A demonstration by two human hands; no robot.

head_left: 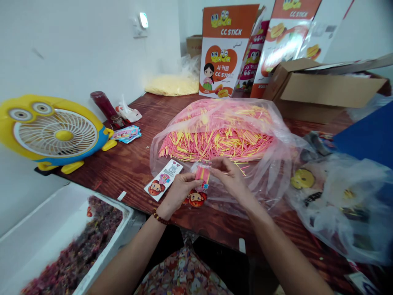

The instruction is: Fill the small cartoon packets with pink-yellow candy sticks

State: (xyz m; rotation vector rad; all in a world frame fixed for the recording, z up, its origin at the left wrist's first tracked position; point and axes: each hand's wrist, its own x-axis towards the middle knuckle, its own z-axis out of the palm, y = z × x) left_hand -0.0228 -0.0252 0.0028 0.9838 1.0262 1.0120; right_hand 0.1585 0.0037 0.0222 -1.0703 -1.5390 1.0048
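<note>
My left hand (180, 191) is closed around the side of a small clear packet (203, 175) that holds pink and yellow sticks. A red-haired cartoon character is printed at its lower end. My right hand (231, 177) is bent at the packet's top edge, thumb and fingers pinched together there. Just to the left lies a stack of flat printed packets (167, 174) with the same cartoon. Behind both hands a large open plastic bag (215, 104) spreads over the table, full of loose pink and yellow sticks (211, 139).
A yellow fan (64, 135) stands at the left, near a dark red bottle (102, 104) and colourful packets (126, 134). Printed cartons (230, 49) and an open brown box (325, 88) line the back. Crumpled plastic bags (344, 205) lie right. A white tub (123, 209) sits lower left.
</note>
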